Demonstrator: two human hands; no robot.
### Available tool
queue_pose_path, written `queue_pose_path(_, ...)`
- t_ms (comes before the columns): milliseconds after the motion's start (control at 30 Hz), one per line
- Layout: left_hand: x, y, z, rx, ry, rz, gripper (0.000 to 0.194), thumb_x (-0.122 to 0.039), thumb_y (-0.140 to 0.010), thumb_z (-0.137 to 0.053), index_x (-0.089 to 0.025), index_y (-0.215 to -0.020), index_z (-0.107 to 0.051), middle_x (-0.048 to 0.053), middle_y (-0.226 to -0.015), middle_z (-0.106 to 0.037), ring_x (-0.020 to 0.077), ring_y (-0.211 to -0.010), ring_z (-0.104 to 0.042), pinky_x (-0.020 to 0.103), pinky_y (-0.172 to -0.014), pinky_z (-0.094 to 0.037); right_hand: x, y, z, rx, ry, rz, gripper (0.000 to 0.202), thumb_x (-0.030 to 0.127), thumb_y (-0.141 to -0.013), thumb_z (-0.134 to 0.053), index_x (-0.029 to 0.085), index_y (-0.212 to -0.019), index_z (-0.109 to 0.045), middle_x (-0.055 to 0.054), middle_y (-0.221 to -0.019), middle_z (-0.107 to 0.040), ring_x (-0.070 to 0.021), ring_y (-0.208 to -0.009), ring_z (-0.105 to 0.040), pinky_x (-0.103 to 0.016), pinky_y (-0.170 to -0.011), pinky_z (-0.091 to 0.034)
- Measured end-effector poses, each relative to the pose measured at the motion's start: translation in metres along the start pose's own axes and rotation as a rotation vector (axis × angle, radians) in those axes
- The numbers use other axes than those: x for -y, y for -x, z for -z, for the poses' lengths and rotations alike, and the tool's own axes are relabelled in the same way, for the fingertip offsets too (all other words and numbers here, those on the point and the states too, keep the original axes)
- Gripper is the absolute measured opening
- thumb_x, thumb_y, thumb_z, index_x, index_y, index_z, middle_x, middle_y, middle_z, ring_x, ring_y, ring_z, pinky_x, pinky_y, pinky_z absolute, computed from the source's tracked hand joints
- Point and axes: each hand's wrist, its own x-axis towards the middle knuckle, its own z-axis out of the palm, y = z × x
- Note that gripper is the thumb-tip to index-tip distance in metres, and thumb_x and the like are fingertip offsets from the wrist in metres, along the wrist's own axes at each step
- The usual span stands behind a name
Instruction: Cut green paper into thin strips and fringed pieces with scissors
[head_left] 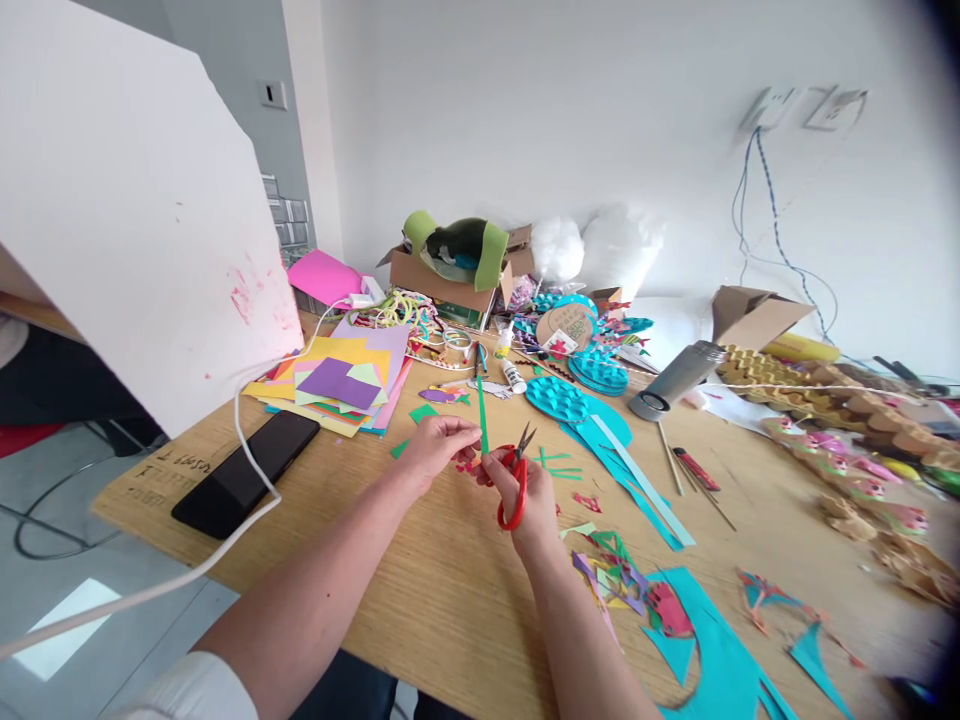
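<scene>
My right hand (536,505) is closed around scissors (512,505) with red handles, their blades pointing up and slightly apart. Its thumb and fingertips also meet at the lower end of a narrow green paper strip (482,415), which stands upright. Close beside it, my left hand (436,448) is pinched, fingertips at the strip's edge. A small red paper piece (465,466) shows just under the left fingers; how it is gripped is partly hidden. Short green paper strips (559,466) lie right of the scissors, and green pieces (422,412) lie behind my left hand.
Stacked coloured paper (341,385), a black phone (244,470) and a white cable (255,462) are on the left. Blue paper (724,640) and colourful scraps (611,570) lie front right. Farther back are glue bottles (514,376), a grey thermos (679,380) and a cardboard box (439,280).
</scene>
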Motion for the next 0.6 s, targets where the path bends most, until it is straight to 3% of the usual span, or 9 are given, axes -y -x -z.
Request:
queue_pose_path(200,-0.001,0.002,-0.002,0.049,-0.071,-0.021,0.018,-0.03,-0.065,-0.069,-0.013,-0.06,-0.064,0.002,-0.055,-0.061,0.0113,-0.052,-0.052,0.026,-0.056,-0.042,0.004,0.001,-0.001,0.001,-0.006,-0.005,0.024,0.039,-0.073,-0.069,0.018,-0.063,-0.064,-0.004,-0.062,-0.066,-0.0173,-0.059,-0.058,-0.027,-0.059,-0.045)
queue_pose_path(400,-0.002,-0.002,0.006,-0.061,-0.126,-0.12,0.016,-0.03,-0.067,-0.067,-0.015,-0.062,-0.063,0.0,-0.055,-0.059,0.0117,-0.054,-0.055,0.025,-0.058,-0.044,0.012,0.004,0.001,-0.033,0.075,-0.03,0.04,0.055,-0.077,-0.063,0.016,-0.065,-0.065,-0.006,-0.063,-0.067,-0.0179,-0.059,-0.06,-0.028,-0.059,-0.046)
queue_pose_path(600,-0.003,-0.005,0.012,-0.096,-0.133,-0.174,0.016,-0.029,-0.068,-0.066,-0.015,-0.06,-0.061,0.0,-0.054,-0.058,0.0109,-0.052,-0.055,0.025,-0.056,-0.047,0.008,0.007,-0.001,0.095,0.113,-0.124,0.057,0.068,-0.078,-0.052,0.014,-0.062,-0.064,-0.007,-0.056,-0.064,-0.0149,-0.045,-0.055,-0.025,-0.045,-0.04)
